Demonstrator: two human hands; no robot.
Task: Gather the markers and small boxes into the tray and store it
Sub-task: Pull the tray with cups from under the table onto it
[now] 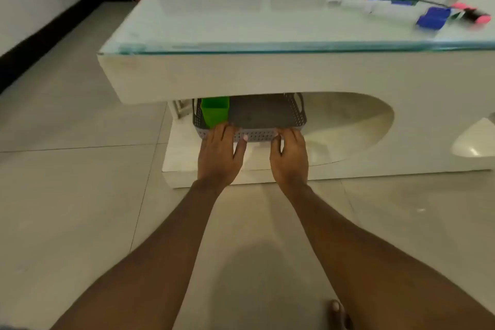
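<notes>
The grey perforated plastic tray [263, 134] sits on the lower shelf [187, 158] under the white glass-topped table [241, 72], its long side facing the person. The left hand [221, 151] and right hand [289, 153] each curl over that near wall, fingers hooked on its rim, equally close. A green box [215, 111] stands in its left end. The markers [401, 2] lie near the table's far right corner, above and well apart.

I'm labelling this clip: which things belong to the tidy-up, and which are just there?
Job:
grey tray, both hands at its front rim: left hand, right hand
green box in the tray
markers on the tabletop

Just there:
white table
tiled floor
</notes>
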